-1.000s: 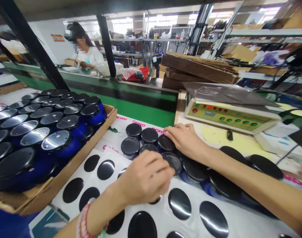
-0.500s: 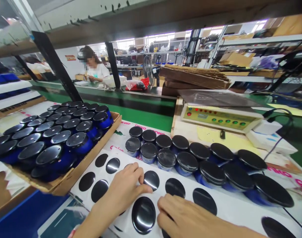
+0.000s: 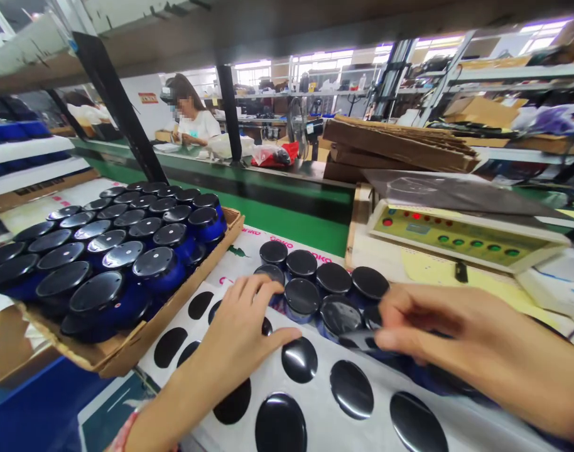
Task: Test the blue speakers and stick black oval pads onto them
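Right hand (image 3: 449, 333) shifted to jars (image 3: 302, 297) | black disc (image 3: 357, 341): long axis left-right

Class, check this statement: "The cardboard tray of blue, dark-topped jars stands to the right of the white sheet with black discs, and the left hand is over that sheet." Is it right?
Not quite. The head view shows the cardboard tray of blue, dark-topped jars to the left of the white sheet with black discs; the left hand is over that sheet.
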A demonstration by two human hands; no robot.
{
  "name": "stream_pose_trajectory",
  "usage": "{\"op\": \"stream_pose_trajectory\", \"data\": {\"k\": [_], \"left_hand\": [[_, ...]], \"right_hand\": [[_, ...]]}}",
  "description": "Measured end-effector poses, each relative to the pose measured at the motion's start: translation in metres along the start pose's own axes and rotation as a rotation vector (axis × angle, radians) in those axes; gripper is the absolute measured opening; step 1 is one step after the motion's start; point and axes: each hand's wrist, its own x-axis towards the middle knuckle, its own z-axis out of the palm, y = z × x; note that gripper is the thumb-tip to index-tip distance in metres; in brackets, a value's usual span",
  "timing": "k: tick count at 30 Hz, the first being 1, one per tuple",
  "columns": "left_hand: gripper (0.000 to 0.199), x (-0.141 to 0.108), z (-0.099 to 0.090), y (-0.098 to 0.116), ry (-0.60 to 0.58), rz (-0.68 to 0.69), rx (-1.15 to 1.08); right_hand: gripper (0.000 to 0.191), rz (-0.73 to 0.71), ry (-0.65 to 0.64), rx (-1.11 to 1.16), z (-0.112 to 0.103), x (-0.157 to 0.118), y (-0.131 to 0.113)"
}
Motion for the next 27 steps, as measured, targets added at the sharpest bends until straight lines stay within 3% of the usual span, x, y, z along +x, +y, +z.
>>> {"op": "stream_pose_trajectory", "data": {"k": [2,3,7,12,20,27], "left_hand": [[0.057,0.014,0.007,-0.006,0.057,0.053,0.061],[0.061,0.019,0.012,-0.009,0.061,0.073,0.076],[0.068,0.028,0.031,-0.016,0.027,0.078,0.029],[0.068,0.027,0.035,-0.018,0.011,0.072,-0.028],[0.066,0.030,0.037,-0.020,0.028,0.074,-0.013],[0.064,0.030,0.037,-0.020,0.025,0.085,-0.004]], "right_hand": [[0.027,0.023,-0.129,0.040,0.002,0.037,-0.003],[0.028,0.004,-0.133,0.047,0.007,0.052,-0.003],[0.028,-0.057,0.044,0.033,0.036,0.085,0.013],[0.029,0.036,-0.004,0.096,0.051,0.085,0.032],[0.028,0.081,-0.005,0.051,0.054,0.083,0.030],[0.024,0.004,0.042,-0.067,0.060,0.082,0.033]]}}
